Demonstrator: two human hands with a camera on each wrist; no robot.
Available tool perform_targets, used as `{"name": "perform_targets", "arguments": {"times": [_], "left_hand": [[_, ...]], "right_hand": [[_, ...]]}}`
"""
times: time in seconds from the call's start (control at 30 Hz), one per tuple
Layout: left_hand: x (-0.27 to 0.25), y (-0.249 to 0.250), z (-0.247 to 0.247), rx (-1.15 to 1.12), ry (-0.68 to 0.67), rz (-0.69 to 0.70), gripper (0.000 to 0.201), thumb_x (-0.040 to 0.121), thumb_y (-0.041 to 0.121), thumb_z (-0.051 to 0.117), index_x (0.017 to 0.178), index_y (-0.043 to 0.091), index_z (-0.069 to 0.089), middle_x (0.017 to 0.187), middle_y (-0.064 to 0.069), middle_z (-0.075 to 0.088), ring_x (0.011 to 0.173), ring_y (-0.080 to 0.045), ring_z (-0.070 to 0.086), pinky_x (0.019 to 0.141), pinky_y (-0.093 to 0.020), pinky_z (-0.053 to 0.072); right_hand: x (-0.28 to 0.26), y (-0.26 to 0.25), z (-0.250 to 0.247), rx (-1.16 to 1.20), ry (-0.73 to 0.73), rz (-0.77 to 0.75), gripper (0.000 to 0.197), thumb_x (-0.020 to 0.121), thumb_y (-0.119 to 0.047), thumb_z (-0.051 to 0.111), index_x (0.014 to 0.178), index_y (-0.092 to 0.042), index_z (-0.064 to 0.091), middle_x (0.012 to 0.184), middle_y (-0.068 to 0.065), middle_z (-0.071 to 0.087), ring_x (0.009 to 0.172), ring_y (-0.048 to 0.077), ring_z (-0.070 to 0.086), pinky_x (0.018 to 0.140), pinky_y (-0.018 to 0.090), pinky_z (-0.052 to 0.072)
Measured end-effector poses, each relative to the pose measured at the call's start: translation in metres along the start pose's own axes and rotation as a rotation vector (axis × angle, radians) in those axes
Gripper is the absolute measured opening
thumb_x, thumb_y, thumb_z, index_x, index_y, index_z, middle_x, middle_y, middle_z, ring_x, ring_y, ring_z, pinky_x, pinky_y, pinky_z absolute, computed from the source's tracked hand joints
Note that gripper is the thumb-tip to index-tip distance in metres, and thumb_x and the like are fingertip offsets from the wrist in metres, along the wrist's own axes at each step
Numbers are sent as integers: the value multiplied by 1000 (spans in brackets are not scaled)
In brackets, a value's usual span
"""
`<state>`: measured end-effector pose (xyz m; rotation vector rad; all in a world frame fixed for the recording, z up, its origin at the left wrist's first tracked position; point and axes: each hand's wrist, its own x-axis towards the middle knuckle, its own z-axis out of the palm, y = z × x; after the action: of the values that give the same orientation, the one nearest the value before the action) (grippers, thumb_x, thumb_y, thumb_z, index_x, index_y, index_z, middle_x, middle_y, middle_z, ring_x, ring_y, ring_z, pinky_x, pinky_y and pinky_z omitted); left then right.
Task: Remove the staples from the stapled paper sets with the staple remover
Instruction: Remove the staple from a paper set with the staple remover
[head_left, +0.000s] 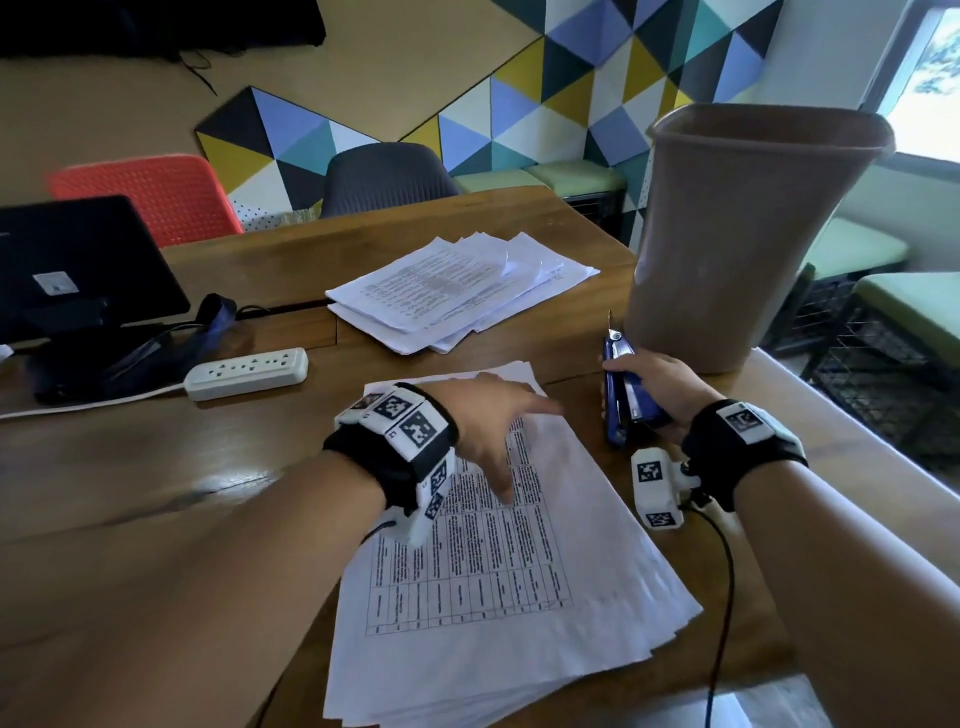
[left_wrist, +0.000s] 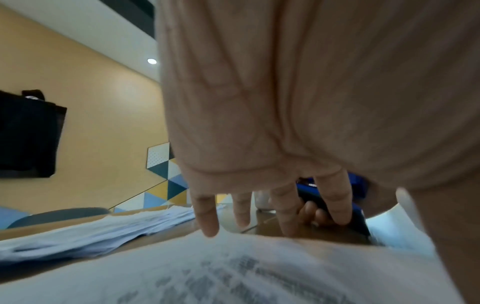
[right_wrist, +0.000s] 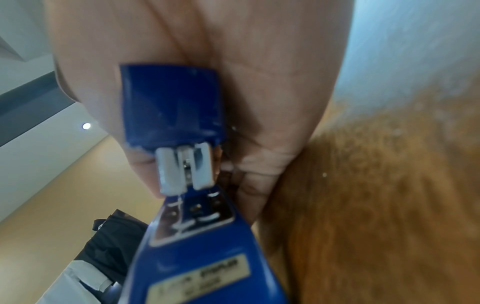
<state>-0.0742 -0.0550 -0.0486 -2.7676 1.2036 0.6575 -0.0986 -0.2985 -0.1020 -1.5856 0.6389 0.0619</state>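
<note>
A stack of printed paper sets (head_left: 498, 587) lies on the wooden table in front of me. My left hand (head_left: 498, 426) rests flat on its upper part, fingers straight and spread (left_wrist: 207, 214) over the top sheet (left_wrist: 233, 271). To the right of the stack, my right hand (head_left: 654, 384) grips a blue staple remover (head_left: 621, 395) that sits on the table, its metal tip pointing away from me. In the right wrist view the blue tool (right_wrist: 182, 185) fills the palm, thumb and fingers curled round it.
A second pile of papers (head_left: 457, 291) lies farther back. A tall brown waste bin (head_left: 748, 234) stands at the right, just beyond the tool. A white power strip (head_left: 247, 371) and a dark monitor (head_left: 78, 260) are at the left. The table edge runs close on the right.
</note>
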Motion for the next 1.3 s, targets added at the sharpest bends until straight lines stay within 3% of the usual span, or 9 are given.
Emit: {"name": "perform_targets", "arguments": {"times": [0.27,0.43,0.53,0.63,0.77,0.87,0.93,1.17,1.3], "left_hand": [[16,33,-4,141,-130,55,123,57,37,99,156,47,26,157,9,38,144,-24,36,111,-49,43],[23,34,-5,192,-123,108,120,46,53,99,146,50,34,123,6,48,128,-26,48,102,-50,48],[17,30,-1,162,-82,104,101,50,58,96,135,44,44,103,12,51,111,-19,54,92,-42,46],[12,18,-3,169,-10,55,71,62,51,94,120,30,58,89,13,45,94,-16,50,75,-31,34],[10,-18,1,244,62,-140,26,78,33,87,94,22,69,85,5,65,86,-22,65,71,-26,45],[-2,-63,0,126,115,-309,48,83,37,83,123,19,64,118,-4,67,111,-26,64,88,-31,49],[-15,-94,-4,31,131,-396,51,82,43,81,122,18,61,123,-3,65,109,-24,62,83,-30,46],[-43,-117,3,-205,-23,-620,63,73,69,78,64,16,44,54,0,50,49,-19,44,56,-28,33],[-30,-105,-3,-255,104,-591,83,57,87,66,82,9,61,72,-9,67,62,-20,56,63,-29,40]], "right_hand": [[7,7,-1,43,18,-45,82,58,-41,87,133,-15,63,104,16,74,94,37,72,98,60,57],[6,7,-1,49,26,-43,71,66,-40,88,128,-15,64,103,15,74,96,37,73,98,59,57],[5,6,-1,40,27,-37,47,85,-35,81,124,-17,64,104,15,74,98,37,74,97,55,59],[7,6,-3,61,13,-34,42,85,-32,81,120,-15,67,97,15,74,84,35,73,90,52,61],[9,8,-3,100,4,-54,35,79,-29,82,109,-13,72,94,16,69,79,36,69,76,49,61],[11,10,-5,122,-14,-59,23,87,-25,78,105,-13,69,91,16,69,75,34,70,76,48,61],[13,12,-7,145,-25,-73,18,90,-22,76,102,-12,68,91,17,68,76,33,69,79,49,60],[18,13,-5,197,-53,-69,32,88,-23,76,115,-8,66,100,21,67,83,36,69,87,54,61],[13,12,-1,196,-42,-58,31,88,-23,76,114,-8,66,100,22,66,83,37,69,77,52,63]]}}
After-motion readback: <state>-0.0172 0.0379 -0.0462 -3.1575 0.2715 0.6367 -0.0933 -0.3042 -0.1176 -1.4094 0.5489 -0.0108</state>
